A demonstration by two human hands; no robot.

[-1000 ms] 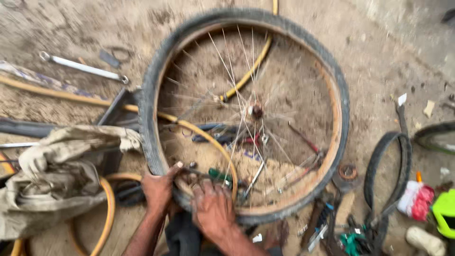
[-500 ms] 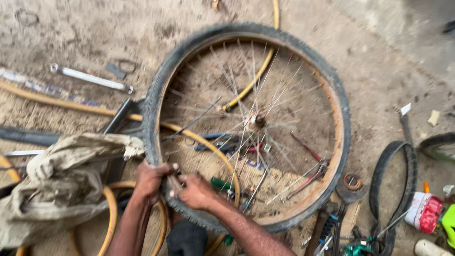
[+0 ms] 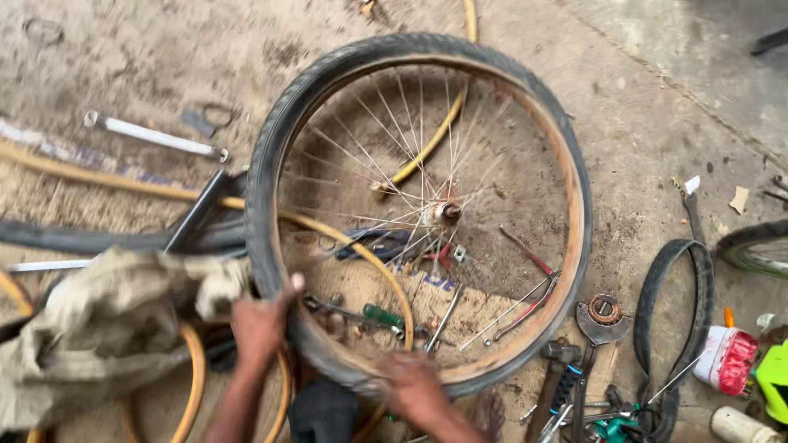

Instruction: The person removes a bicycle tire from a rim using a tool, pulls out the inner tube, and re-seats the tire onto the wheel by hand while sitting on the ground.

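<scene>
Both hands apart, left hand (image 3: 258, 328) and right hand (image 3: 410, 385) gripping tyre (image 3: 271, 148) near edge

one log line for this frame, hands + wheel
left hand: grips tyre | right hand: on tyre's near edge | wheel rim: flat on ground | screwdriver: under spokes

bare ground (image 3: 657, 107) open beyond wheel (image 3: 419, 213), tools (image 3: 574, 385) crowding right, cloth (image 3: 107, 336) left

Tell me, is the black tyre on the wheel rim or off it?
On. The black tyre wraps the whole rusty rim; the left hand and right hand grip its near edge.
</scene>
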